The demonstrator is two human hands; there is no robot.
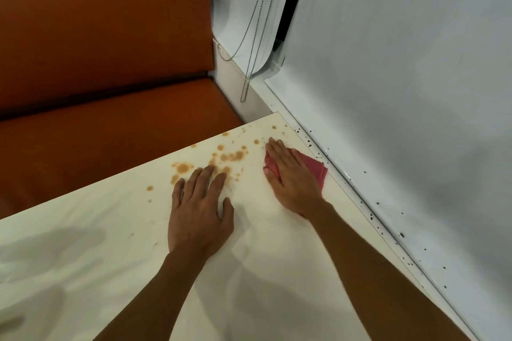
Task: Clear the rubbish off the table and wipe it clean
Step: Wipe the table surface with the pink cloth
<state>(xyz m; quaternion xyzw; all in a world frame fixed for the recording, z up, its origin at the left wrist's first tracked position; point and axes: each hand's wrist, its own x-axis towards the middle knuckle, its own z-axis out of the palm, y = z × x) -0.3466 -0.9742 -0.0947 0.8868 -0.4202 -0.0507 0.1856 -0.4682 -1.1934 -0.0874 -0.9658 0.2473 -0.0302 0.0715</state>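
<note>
A cream table (116, 243) fills the lower half of the head view. Brown splashes (227, 156) dot its far corner. My left hand (199, 213) lies flat on the table with fingers spread, its fingertips at the edge of the splashes. My right hand (293, 177) presses flat on a folded pink cloth (314, 167), which lies near the table's right edge, just right of the splashes. Most of the cloth is hidden under that hand.
An orange bench seat (110, 130) with a padded back (105, 22) stands beyond the table's far edge. A white sill (365, 202) with dark specks runs along the right edge, below a white blind (401, 77). Bead chains (257, 44) hang at the corner.
</note>
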